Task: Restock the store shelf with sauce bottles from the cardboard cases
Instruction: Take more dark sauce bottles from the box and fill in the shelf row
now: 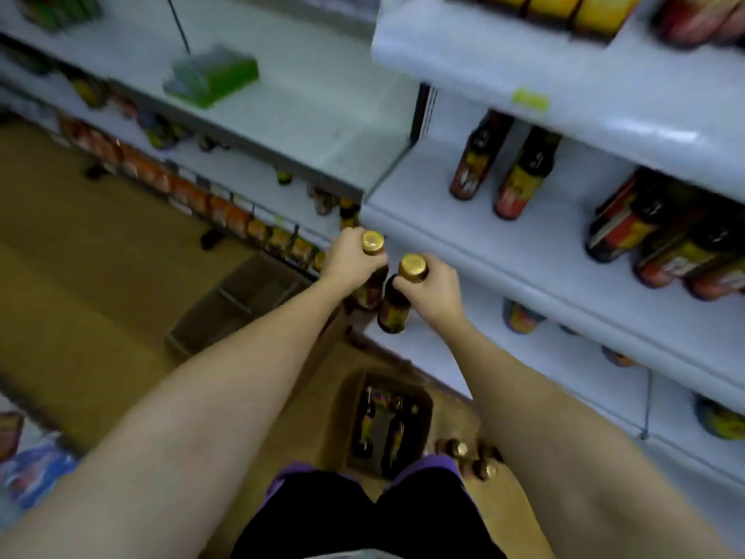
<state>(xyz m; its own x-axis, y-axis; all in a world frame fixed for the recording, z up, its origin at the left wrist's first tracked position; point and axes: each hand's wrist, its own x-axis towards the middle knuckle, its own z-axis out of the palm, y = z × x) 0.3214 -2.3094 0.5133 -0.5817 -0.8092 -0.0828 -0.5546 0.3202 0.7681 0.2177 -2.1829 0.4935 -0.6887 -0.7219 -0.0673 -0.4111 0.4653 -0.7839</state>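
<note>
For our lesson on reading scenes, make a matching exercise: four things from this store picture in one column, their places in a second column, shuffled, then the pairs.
Things:
1. Left hand
2. Open case
3. Green box
4. Loose bottles

Places:
A. On the upper grey shelf
B. On the floor, bottles inside
C. Round a gold-capped bottle's neck
D. On the floor right of the case

Pairs: 1-C, 2-B, 3-A, 4-D

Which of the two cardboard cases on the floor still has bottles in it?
The case by the person's feet, near the shelf base, holds several dark bottles. The other case, further out on the left, looks empty.
</note>
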